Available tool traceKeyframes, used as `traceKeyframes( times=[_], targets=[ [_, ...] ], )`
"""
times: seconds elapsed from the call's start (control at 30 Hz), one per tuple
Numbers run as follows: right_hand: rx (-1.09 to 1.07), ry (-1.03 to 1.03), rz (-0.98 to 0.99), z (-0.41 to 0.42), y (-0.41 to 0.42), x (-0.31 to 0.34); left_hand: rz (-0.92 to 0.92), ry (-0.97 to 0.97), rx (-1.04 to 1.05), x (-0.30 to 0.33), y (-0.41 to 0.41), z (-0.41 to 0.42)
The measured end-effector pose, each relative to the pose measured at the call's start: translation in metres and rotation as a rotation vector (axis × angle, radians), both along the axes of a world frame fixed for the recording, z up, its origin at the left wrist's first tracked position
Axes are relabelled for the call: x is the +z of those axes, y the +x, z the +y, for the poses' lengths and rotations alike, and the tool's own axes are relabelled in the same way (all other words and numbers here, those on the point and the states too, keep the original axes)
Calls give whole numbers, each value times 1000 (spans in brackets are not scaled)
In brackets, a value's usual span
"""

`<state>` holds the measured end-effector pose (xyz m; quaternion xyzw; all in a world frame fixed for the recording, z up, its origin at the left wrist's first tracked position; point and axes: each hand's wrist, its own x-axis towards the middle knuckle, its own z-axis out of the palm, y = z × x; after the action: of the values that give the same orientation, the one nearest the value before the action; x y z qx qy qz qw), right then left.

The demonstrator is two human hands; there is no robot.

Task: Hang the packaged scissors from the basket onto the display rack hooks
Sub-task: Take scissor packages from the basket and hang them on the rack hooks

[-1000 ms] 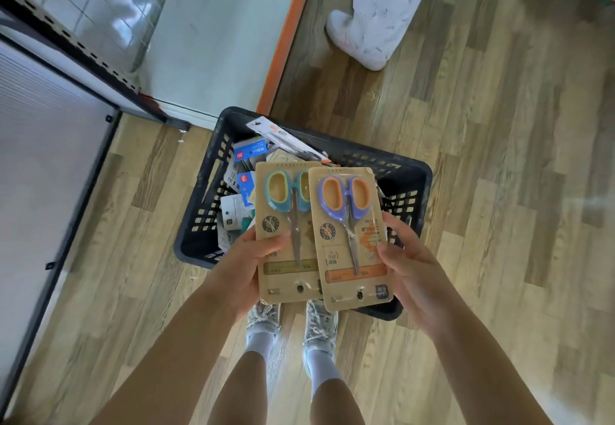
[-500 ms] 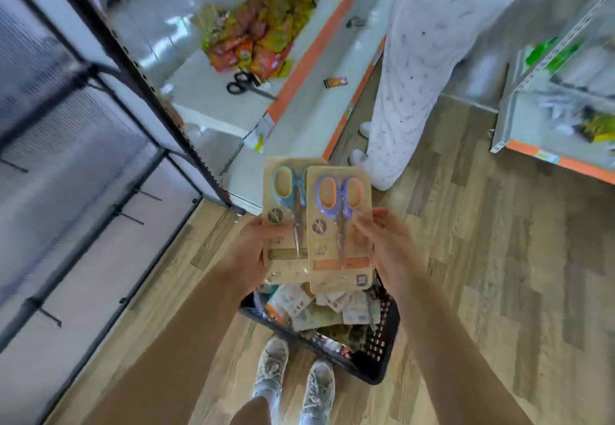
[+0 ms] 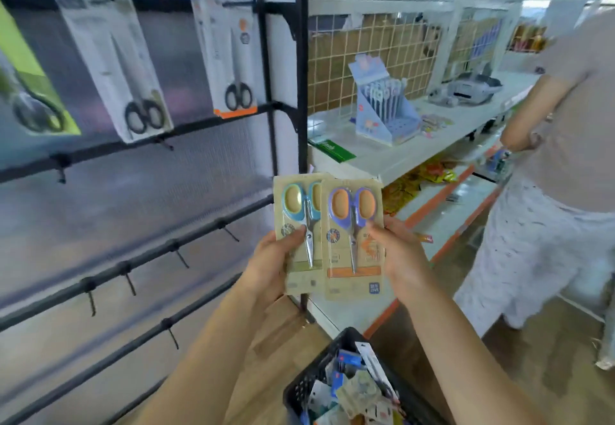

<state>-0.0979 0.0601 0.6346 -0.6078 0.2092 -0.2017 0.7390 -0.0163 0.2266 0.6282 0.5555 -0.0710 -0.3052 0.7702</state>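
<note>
The left hand (image 3: 271,266) pinches the blue-handled scissors pack (image 3: 297,231) with its thumb across the card; the right hand (image 3: 401,258) likewise holds the purple-handled scissors pack (image 3: 353,241), which overlaps the blue one's right edge — fanned, I judge, so each can be hung singly; both cards stand upright, hang-hole ends at twelve o'clock, ready for a hook. Towards nine o'clock the display rack (image 3: 139,258) shows bare hooks (image 3: 229,232); at ten o'clock black-handled scissors (image 3: 233,58) already hang. At six o'clock sits the basket (image 3: 309,381) — within reach for refills.
</note>
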Motion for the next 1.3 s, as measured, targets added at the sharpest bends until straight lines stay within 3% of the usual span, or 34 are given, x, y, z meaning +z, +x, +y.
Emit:
traceKeyframes(
  times=[0.5, 0.8, 1.3],
  targets=[
    [331, 57, 68, 210, 84, 23, -32, 44, 362, 33, -3, 225],
    [616, 34, 119, 337, 92, 14, -22, 120, 601, 31, -36, 353],
    [870, 71, 123, 404, 109, 28, -59, 66, 888, 36, -45, 397]
  ],
)
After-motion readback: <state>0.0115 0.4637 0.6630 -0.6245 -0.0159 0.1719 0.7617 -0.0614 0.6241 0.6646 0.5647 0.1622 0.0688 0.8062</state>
